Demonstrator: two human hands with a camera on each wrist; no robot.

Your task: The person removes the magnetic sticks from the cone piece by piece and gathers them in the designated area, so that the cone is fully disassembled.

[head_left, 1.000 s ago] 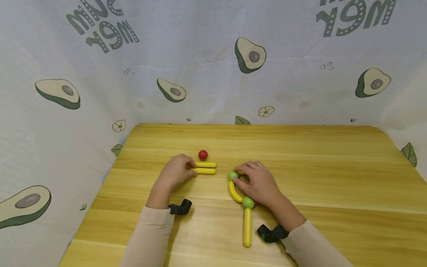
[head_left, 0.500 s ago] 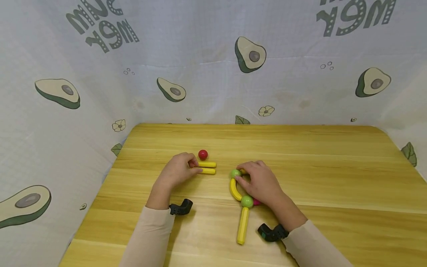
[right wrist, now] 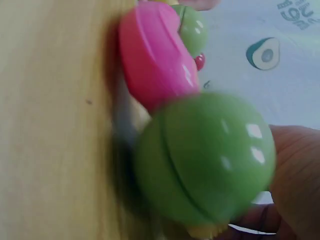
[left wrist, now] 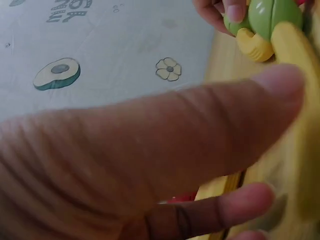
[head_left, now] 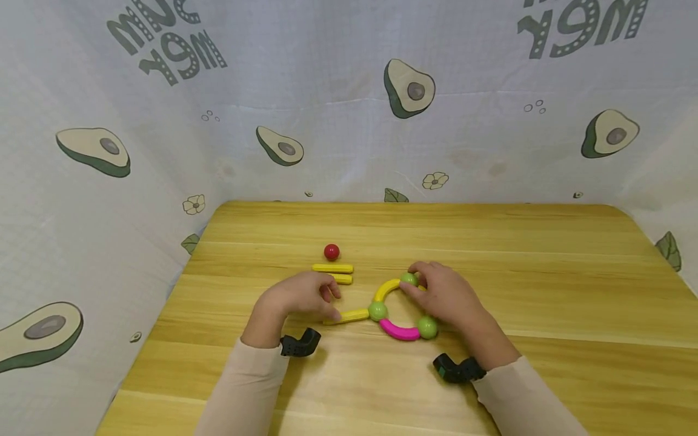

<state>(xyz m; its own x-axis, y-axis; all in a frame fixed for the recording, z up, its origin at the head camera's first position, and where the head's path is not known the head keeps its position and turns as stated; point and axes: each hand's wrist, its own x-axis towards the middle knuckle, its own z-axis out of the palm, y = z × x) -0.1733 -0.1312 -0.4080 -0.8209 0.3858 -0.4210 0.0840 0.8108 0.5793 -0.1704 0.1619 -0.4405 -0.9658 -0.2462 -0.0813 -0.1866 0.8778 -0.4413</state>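
Note:
Green balls joined by curved rods form a ring on the table. My right hand (head_left: 449, 293) pinches its far green ball (head_left: 409, 279) between thumb and finger. A yellow curved rod (head_left: 386, 289) runs from there to the left green ball (head_left: 377, 311); a pink curved rod (head_left: 400, 330) links that one to the near green ball (head_left: 428, 327), which looms large in the right wrist view. From the left ball a straight yellow rod (head_left: 355, 315) sticks out leftward. Over its outer end is my left hand (head_left: 302, 293), thumb and fingers apart; whether the thumb touches it I cannot tell.
Two loose yellow rods (head_left: 334, 268) lie side by side beyond my left hand, the nearer one partly covered by it. A red ball (head_left: 331, 252) sits just behind them. A printed cloth (head_left: 349, 139) hangs along the wooden table's (head_left: 518, 242) far edge.
The ring has turned clockwise, so its straight rod swings from pointing at me to pointing left. My left hand has left the two loose rods and come nearer; my right has shifted right.

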